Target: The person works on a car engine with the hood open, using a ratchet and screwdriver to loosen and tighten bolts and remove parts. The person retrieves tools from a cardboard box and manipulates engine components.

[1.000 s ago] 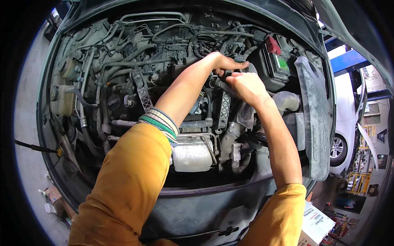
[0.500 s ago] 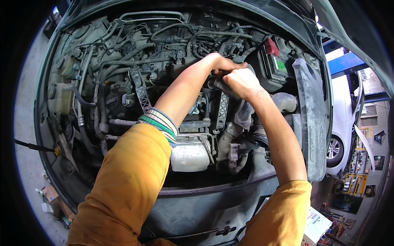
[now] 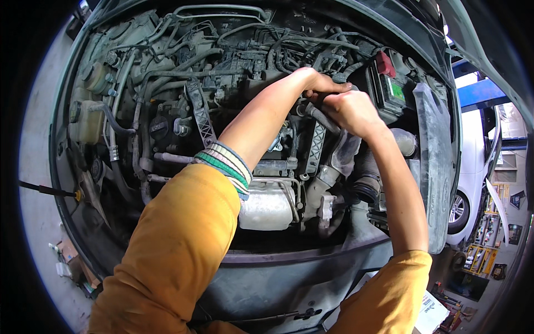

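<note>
Both my hands meet deep in the open engine bay, left of the black car battery (image 3: 387,92) with its red terminal cover. My left hand (image 3: 325,83) is bent over, one digit stretched toward the right hand and the other fingers curled underneath. My right hand (image 3: 353,111) is closed beside it, knuckles up. Whatever the fingers grip is hidden beneath the hands. A ribbed hose (image 3: 324,119) runs just below them. Nearby, a metal bracket with cross ribs (image 3: 315,147) stands between the hose and the silver heat shield (image 3: 264,207).
Coolant and fluid reservoirs (image 3: 88,121) sit at the left. A long grey plastic cover (image 3: 433,167) lies along the right side. The front bumper (image 3: 267,286) crosses below my arms. Beyond the right fender are a white car (image 3: 470,167) and a blue lift arm (image 3: 479,96).
The whole view has shifted, so the engine bay sits a little farther right. My hands remain together at the same spot by the battery, with the right hand slightly lower.
</note>
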Tool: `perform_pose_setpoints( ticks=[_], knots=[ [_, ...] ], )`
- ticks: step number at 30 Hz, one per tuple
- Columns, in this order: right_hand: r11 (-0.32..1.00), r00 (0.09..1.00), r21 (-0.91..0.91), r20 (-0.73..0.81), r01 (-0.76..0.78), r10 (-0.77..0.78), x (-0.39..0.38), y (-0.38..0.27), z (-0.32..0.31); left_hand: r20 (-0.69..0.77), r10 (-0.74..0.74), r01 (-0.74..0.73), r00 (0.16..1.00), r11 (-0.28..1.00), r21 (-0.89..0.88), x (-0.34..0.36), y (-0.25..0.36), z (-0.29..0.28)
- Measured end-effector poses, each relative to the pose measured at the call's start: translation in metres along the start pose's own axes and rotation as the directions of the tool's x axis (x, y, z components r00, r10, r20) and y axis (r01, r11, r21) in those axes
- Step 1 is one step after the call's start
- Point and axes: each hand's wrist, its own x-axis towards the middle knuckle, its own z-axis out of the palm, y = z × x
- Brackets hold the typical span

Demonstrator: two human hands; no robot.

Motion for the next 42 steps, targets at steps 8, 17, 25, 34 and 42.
perform_pose_setpoints(
  ticks=[8, 17, 25, 34, 42],
  knots=[
    [0.544, 0.792, 0.735, -0.015, -0.405, 0.610, -0.033, -0.016, -0.032, -0.167, 0.059, -0.091, 0.984, 0.978, -0.187, 0.006, -0.004, 0.011],
    [0.123, 0.650, 0.990, -0.046, -0.073, 0.758, -0.066, -0.139, -0.081, -0.429, 0.383, -0.540, 0.818, 0.769, -0.343, -0.192, -0.011, 0.017],
    [0.019, 0.819, 0.992, 0.096, -0.129, 0.566, -0.145, -0.389, -0.091, -0.341, 0.200, -0.337, 0.918, 0.848, -0.408, -0.507, -0.016, 0.241],
    [-0.140, 0.771, 0.917, 0.390, -0.372, 0.503, -0.267, -0.570, -0.059, -0.610, -0.448, -0.243, 0.654, 0.639, -0.730, -0.655, -0.092, 0.450],
    [0.061, 0.786, 0.928, 0.276, -0.369, 0.553, -0.284, -0.599, -0.069, -0.755, -0.603, -0.164, 0.258, 0.742, -0.649, -0.677, -0.155, 0.405]
  ],
)
